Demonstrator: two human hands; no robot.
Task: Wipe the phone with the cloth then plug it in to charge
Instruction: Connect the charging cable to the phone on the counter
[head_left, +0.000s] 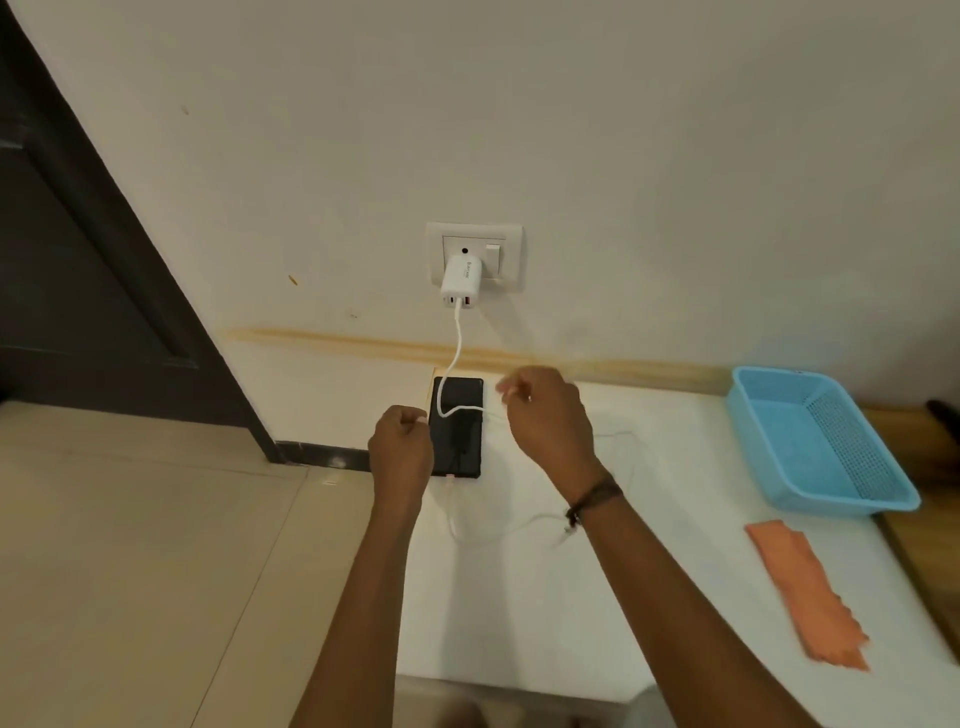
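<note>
A black phone (460, 436) lies flat on the white table (545, 597), close to the wall. A white cable (457, 353) runs down from the white charger (461, 283) in the wall socket (511, 254), loops across the phone and plugs into its near end. My left hand (401, 452) hovers at the phone's left edge, fingers curled with nothing visible in them. My right hand (550, 421) hangs just right of the phone with fingers loosely curled, near the cable; whether it pinches the cable is unclear. The orange cloth (808, 592) lies to the right.
A blue plastic basket (815, 441) stands at the table's back right, against the wall. A dark door (78, 260) fills the left side, with pale floor tiles (156, 545) below it. The table's left edge runs just beside the phone.
</note>
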